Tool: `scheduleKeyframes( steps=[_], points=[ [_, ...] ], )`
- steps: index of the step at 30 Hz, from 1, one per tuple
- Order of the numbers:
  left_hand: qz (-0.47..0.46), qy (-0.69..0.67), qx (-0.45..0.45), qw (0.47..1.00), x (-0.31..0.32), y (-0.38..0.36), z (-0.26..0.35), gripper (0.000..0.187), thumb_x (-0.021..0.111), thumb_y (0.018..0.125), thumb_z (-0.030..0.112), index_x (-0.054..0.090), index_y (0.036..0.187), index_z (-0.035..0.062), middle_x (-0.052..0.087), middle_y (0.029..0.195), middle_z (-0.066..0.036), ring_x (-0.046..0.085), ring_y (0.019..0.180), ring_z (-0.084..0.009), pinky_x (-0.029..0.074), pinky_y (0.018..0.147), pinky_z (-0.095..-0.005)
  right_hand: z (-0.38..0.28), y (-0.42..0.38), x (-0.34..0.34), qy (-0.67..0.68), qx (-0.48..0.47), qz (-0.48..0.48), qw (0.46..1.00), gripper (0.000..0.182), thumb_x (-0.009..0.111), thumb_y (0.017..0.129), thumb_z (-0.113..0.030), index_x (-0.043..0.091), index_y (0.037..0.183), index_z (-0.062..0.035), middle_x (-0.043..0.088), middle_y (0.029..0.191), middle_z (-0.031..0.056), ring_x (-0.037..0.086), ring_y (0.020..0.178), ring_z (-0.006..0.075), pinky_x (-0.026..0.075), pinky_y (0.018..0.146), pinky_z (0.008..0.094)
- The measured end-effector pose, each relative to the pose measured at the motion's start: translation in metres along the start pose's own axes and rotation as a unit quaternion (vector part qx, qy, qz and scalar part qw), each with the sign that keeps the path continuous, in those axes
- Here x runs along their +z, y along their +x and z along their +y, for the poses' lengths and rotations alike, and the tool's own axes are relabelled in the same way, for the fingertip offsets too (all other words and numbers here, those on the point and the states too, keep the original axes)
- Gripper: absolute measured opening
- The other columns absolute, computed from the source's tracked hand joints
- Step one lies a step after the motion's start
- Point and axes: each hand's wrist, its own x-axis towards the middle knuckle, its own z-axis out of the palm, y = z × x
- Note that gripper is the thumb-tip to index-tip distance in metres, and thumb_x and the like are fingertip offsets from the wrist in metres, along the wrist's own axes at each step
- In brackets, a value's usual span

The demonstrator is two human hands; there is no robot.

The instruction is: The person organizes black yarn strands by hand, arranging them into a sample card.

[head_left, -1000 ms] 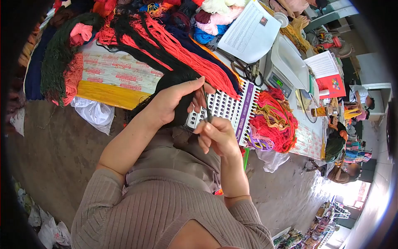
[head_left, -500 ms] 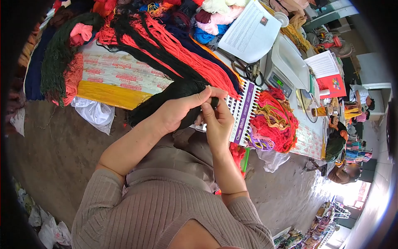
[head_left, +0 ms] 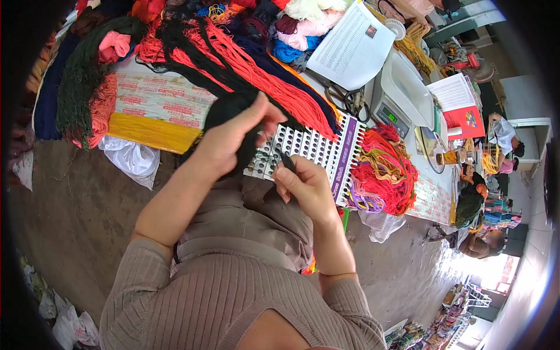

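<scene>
My left hand (head_left: 236,137) is raised at the table's front edge, its thumb stretched up and apart from the fingers. Against its back and wrist lies a thick black thread skein (head_left: 224,111), which trails down beside the forearm. My right hand (head_left: 306,185) pinches a short black strand bundle (head_left: 287,162) between thumb and fingers, above white hole-punched cards (head_left: 291,143). A purple printed strip (head_left: 344,153) runs along one card. Some dark thread crosses the holes near my right fingertips. Coral-red thread (head_left: 280,87) lies just beyond both hands.
A digital scale (head_left: 392,116) with a white tray stands at the right, beside scissors (head_left: 353,102) and a printed sheet (head_left: 353,46). Mixed red thread (head_left: 385,169) is heaped right of the cards. Dark green skeins (head_left: 87,76) hang over the left edge.
My hands have moved apart: the left went left, the right came down slightly with the black strand bundle. The left fingers have loosened. More of the hole-punched cards shows between them.
</scene>
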Motion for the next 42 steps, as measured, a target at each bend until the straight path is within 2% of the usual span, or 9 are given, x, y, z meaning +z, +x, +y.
scheduleKeyframes(
  steps=[6,9,12,15,18,23,26,30,42],
  points=[
    [0.043,-0.172,-0.092,0.980,-0.091,-0.023,0.035,0.042,0.048,0.093,0.038,0.040,0.061,0.0122,0.028,0.050,0.006,0.027,0.037,-0.0036,0.020,0.034,-0.0196,-0.041,-0.019,-0.064,-0.325,-0.330,0.286,0.839,0.011,0.047,0.090,-0.009,0.055,0.092,-0.0006,0.061,0.095,0.0105,0.058,0.081,0.0188,0.046,0.072,0.0284],
    [0.038,-0.318,-0.025,0.947,-0.174,-0.039,0.043,0.036,0.042,0.096,0.029,0.041,0.065,0.0122,0.031,0.051,0.005,0.027,0.040,-0.0053,0.025,0.038,-0.0202,-0.058,-0.044,-0.106,0.152,-0.371,0.215,0.891,0.029,0.055,0.088,-0.029,0.055,0.092,-0.0007,0.060,0.100,0.0118,0.056,0.097,0.0213,0.043,0.095,0.0477],
    [0.120,-0.325,0.057,0.936,-0.258,-0.073,0.056,0.033,0.042,0.096,0.025,0.042,0.066,0.0103,0.031,0.052,0.004,0.030,0.043,-0.0066,0.029,0.043,-0.0210,-0.085,-0.074,-0.149,0.521,-0.332,0.075,0.783,0.015,0.051,0.091,-0.018,0.050,0.085,-0.0036,0.048,0.081,0.0030,0.048,0.074,0.0133,0.039,0.066,0.0263],
    [0.193,-0.303,0.169,0.918,-0.319,-0.115,0.081,0.032,0.044,0.095,0.023,0.044,0.066,0.0084,0.032,0.052,0.003,0.032,0.045,-0.0077,0.030,0.046,-0.0213,-0.094,-0.108,-0.237,0.276,-0.334,0.217,0.875,0.025,0.048,0.093,-0.025,0.051,0.082,-0.0030,0.044,0.075,0.0025,0.036,0.063,0.0110,0.030,0.056,0.0239],
    [0.207,-0.338,0.256,0.882,-0.330,-0.149,0.108,0.031,0.043,0.095,0.025,0.045,0.070,0.0057,0.032,0.052,0.002,0.034,0.045,-0.0077,0.030,0.047,-0.0200,-0.129,-0.144,-0.300,0.081,-0.396,0.532,0.744,0.025,0.054,0.091,-0.023,0.048,0.073,-0.0058,0.040,0.069,-0.0010,0.034,0.061,0.0108,0.029,0.055,0.0238],
    [0.063,-0.344,0.253,0.902,-0.225,-0.112,0.101,0.047,0.038,0.097,0.028,0.040,0.126,-0.0086,0.036,0.058,0.003,0.035,0.047,-0.0067,0.033,0.049,-0.0190,-0.165,-0.183,-0.320,-0.072,-0.400,0.682,0.608,0.009,0.056,0.085,-0.013,0.058,0.086,-0.0037,0.050,0.069,-0.0003,0.043,0.059,0.0120,0.035,0.055,0.0234],
    [0.046,-0.298,0.175,0.937,-0.147,-0.059,0.063,0.038,0.043,0.095,0.022,0.044,0.126,0.0006,0.037,0.063,0.003,0.035,0.052,-0.0065,0.031,0.050,-0.0210,-0.119,-0.135,-0.307,-0.611,-0.223,0.528,0.547,0.023,0.052,0.088,-0.019,0.062,0.101,-0.0024,0.061,0.083,0.0013,0.053,0.070,0.0111,0.044,0.066,0.0289],
    [0.132,-0.185,-0.004,0.974,-0.053,0.006,0.011,0.033,0.058,0.088,0.024,0.057,0.111,0.0006,0.063,0.097,-0.008,0.050,0.063,-0.0085,0.041,0.058,-0.0201,-0.029,-0.030,-0.199,-0.255,-0.166,0.334,0.892,0.025,0.056,0.087,-0.010,0.050,0.111,-0.0039,0.060,0.080,0.0027,0.058,0.073,0.0106,0.047,0.067,0.0241],
    [-0.024,-0.045,-0.379,0.924,0.023,0.086,-0.074,0.036,0.060,0.086,0.030,0.053,0.112,0.0069,0.053,0.114,-0.007,0.060,0.087,-0.0191,0.050,0.063,-0.0287,0.086,0.051,-0.125,-0.285,-0.040,0.236,0.928,0.014,0.058,0.085,-0.015,0.062,0.090,-0.0023,0.062,0.065,0.0048,0.057,0.057,0.0119,0.044,0.053,0.0260]
  ],
)
